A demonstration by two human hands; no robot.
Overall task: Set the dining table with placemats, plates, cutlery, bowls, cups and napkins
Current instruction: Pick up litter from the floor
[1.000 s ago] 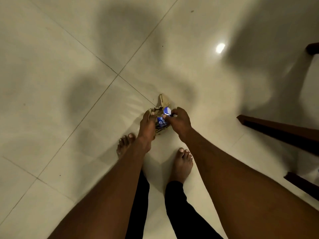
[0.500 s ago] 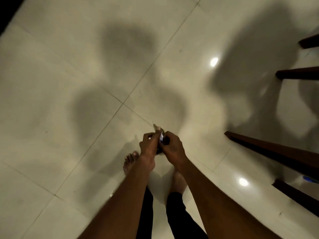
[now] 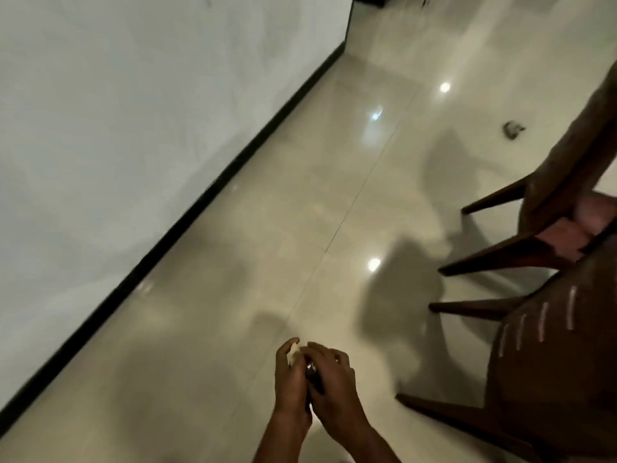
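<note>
Two hands in view, both low in the near centre, pressed together around one small crumpled item – the left hand (image 3: pixel 291 385) and the right hand (image 3: pixel 334 382) each have fingers curled onto it. The small crumpled item (image 3: pixel 295 351) shows as a pale scrap at the left fingertips plus a dark glossy part (image 3: pixel 314 379) wedged between the palms; whether that is one piece or two, cannot tell – motion blur. Its visible long axis runs roughly near-to-far, the pale end pointing far and slightly left. It is held off the floor, not resting on anything.

Two bare forearms enter from the near edge.

Floor (image 3: pixel 267 228): glossy pale tiles, large squares, thin grout lines running diagonally, three bright lamp reflections on it. Soft shadows fall right of centre.

Wall (image 3: pixel 133 128): plain, matte, off-white, filling the left and far left. One black skirting strip (image 3: pixel 233 162) runs along its base, diagonal from near left to far centre.

Chairs: at least two, dark brown wood, at the right edge. The near chair (image 3: pixel 551 362) has a curved back with pale vertical slots. The far chair (image 3: pixel 567 195) shows tapered splayed legs and a reddish seat edge.

One small grey object (image 3: pixel 512 129) lies on the floor far right, too blurred to identify.
</note>
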